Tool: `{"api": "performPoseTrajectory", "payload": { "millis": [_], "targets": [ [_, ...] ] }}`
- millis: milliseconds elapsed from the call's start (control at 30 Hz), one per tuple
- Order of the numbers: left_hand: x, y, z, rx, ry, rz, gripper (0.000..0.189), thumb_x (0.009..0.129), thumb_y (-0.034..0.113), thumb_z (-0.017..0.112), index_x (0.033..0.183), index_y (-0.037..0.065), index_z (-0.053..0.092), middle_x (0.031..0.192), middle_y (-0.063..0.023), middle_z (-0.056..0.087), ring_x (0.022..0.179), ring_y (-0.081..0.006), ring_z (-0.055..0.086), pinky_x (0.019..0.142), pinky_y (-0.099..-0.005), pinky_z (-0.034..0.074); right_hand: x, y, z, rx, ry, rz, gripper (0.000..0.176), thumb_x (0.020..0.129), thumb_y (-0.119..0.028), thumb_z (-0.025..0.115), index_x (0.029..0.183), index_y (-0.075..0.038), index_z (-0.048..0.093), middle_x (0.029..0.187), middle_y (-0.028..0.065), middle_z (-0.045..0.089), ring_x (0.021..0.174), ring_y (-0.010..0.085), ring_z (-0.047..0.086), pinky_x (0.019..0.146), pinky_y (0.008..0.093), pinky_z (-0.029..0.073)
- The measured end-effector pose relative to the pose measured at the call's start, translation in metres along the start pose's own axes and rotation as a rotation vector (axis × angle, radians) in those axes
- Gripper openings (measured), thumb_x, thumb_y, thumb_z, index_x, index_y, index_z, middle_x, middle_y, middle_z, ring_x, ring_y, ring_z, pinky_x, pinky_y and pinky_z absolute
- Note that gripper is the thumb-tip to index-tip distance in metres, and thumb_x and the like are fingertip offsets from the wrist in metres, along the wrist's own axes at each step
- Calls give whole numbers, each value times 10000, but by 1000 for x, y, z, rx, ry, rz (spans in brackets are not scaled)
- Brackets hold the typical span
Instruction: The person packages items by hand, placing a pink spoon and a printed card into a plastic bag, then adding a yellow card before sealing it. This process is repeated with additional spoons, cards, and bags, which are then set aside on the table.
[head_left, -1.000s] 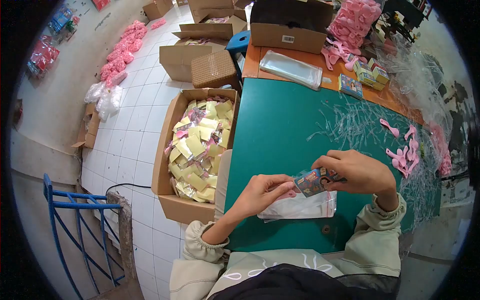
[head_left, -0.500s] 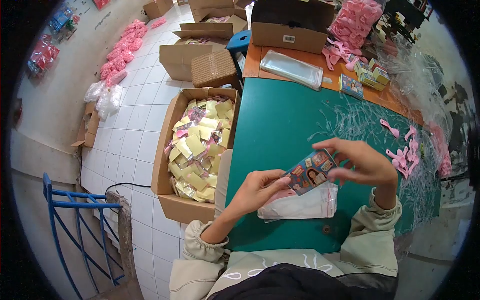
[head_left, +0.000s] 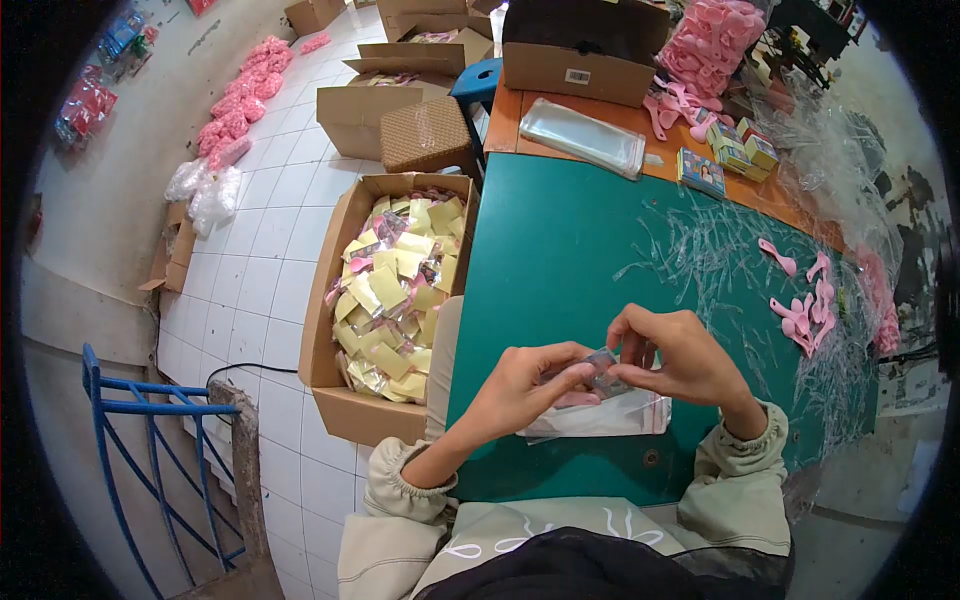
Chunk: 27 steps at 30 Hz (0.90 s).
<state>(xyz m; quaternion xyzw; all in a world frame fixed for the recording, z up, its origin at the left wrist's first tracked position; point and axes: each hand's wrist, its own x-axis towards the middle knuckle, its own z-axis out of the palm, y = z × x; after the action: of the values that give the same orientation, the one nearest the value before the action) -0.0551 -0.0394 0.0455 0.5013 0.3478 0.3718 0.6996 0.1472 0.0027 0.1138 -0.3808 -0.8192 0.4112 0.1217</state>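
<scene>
In front of my chest, my left hand [head_left: 535, 392] is closed around the near side of a printed card packet [head_left: 602, 376]. Only a small grey-blue part of the packet shows; my fingers cover the rest. On its right side my right hand [head_left: 675, 358] pinches the edge, thumb and fingers pressed together. Just below both hands, a stack of clear plastic bags [head_left: 610, 415] lies on the green tabletop [head_left: 550, 260].
An open carton [head_left: 335, 405] of filled packets stands left of the table. Pink spoons [head_left: 800, 320] and crumpled clear film [head_left: 700, 240] lie to the right. More clear bags [head_left: 583, 137], card packs [head_left: 701, 172] and a brown box [head_left: 580, 75] are at the back.
My right hand has moved left and down and now pinches the packet. The packet's printed face, visible before, is mostly covered. My left hand has stayed near its place.
</scene>
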Motion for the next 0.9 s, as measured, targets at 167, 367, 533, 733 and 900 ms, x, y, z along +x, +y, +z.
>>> {"api": "performPoseTrajectory", "payload": {
  "millis": [167,367,533,733,900],
  "targets": [
    [-8,14,8,346,127,93,248,888,172,596,987,-13,464,813,-145,671,736,-226,677,619,-279,495,3,8,8,28,-31,-67,251,763,-124,687,981,-41,594,726,97,618,647,218,622,573,320,489],
    [-6,6,5,574,150,126,298,851,209,642,941,29,423,822,-169,666,705,-309,660,597,-323,493,2,18,13,-59,-5,-126,186,722,-97,701,896,-39,665,732,101,625,640,222,617,582,317,489],
    [-11,1,-26,486,19,57,379,817,202,687,1085,24,484,908,-114,675,795,-162,664,670,-274,524,-8,13,-1,79,152,122,123,705,-33,689,811,-5,632,681,71,607,601,121,574,572,274,457],
    [-15,0,-39,391,16,21,359,826,167,675,1100,29,489,879,-100,682,776,-153,657,651,-270,518,-9,39,1,330,108,115,138,701,-50,732,738,-10,605,653,12,586,617,59,509,571,235,424],
    [-14,3,-39,230,-42,30,437,816,109,682,1188,36,464,892,-73,666,827,-102,620,723,-243,497,-13,45,-2,497,33,299,107,708,-12,715,765,-2,625,695,9,601,663,58,525,598,224,428]
  ]
}}
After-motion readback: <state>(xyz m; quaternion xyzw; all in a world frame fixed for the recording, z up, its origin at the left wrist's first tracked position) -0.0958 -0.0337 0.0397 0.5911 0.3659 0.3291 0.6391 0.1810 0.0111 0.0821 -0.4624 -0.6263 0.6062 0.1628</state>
